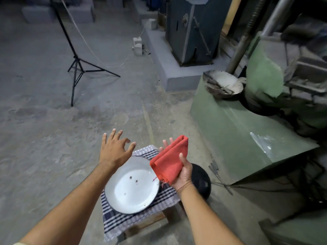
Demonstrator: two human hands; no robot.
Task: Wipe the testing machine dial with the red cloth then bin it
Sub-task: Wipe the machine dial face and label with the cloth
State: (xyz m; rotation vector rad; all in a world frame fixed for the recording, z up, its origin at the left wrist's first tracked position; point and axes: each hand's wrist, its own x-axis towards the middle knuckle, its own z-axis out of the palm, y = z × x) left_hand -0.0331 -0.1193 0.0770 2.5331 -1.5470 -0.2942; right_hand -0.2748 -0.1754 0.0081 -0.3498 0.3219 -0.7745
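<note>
A folded red cloth [169, 159] rests in my right hand [184, 172], thumb pressed on top and fingers beneath, held above a white enamel basin [131, 190]. My left hand [114, 149] hovers palm down with fingers spread, just left of the cloth and above the basin's far rim, holding nothing. The green testing machine [247, 131] stands to the right; its dial is not in view. No bin is clearly visible.
The basin sits on a checked cloth [123, 221] over a low stool. A black round object [200, 181] lies beside it. A tripod [77, 68] stands far left on the concrete floor. A dirty pan [224, 84] rests on the machine base. A blue-grey machine [191, 29] stands behind.
</note>
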